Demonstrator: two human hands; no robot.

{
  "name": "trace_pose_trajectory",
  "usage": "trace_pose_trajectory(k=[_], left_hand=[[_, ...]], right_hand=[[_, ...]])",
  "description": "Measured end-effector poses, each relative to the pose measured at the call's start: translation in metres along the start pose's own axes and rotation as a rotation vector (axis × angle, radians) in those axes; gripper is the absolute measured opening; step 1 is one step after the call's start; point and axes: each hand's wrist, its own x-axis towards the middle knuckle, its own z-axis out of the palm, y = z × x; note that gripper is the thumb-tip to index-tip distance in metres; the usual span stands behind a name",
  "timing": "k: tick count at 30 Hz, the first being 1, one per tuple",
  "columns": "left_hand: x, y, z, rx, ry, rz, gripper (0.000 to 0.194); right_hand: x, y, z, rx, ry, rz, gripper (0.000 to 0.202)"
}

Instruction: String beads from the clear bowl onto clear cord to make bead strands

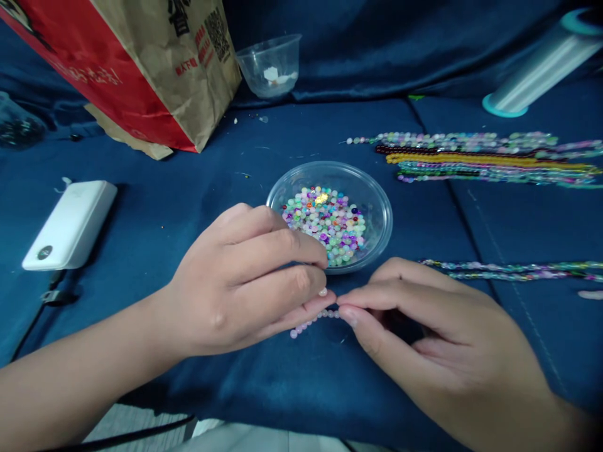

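Note:
My left hand [249, 276] is closed, its fingers curled in front of the clear bowl [384, 242]. A small whitish bead [323, 292] shows between its fingertips. Thumb and forefinger of my right hand [438, 339] are pinched together at the end of a short strand of pale pink-purple beads [301, 327]. The strand runs left from that pinch and passes below my left hand. The two hands' fingertips nearly meet. Many mixed beads [330, 226] in white, green, purple and other colours fill the bowl, with a gold piece among them.
Bundled bead strands [471, 157] lie at the right, and two more strands [509, 270] are nearer. A paper bag [183, 81], a clear cup [271, 66] and a shiny cylinder [532, 66] stand behind. A white power bank [70, 223] with a cable lies left on blue cloth.

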Motion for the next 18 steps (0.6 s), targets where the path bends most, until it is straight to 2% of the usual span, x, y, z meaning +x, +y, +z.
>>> trace_pose_trajectory(k=[7, 18], left_hand=[[0.0034, 0.0006, -0.0028, -0.009, -0.028, 0.065, 0.017], [0.0061, 0.0019, -0.0049, -0.09, -0.058, 0.122, 0.012]], right_hand=[[0.0023, -0.0016, 0.0019, 0.004, 0.035, -0.034, 0.021], [0.0023, -0.0036, 0.0029, 0.067, -0.012, -0.048, 0.022]])
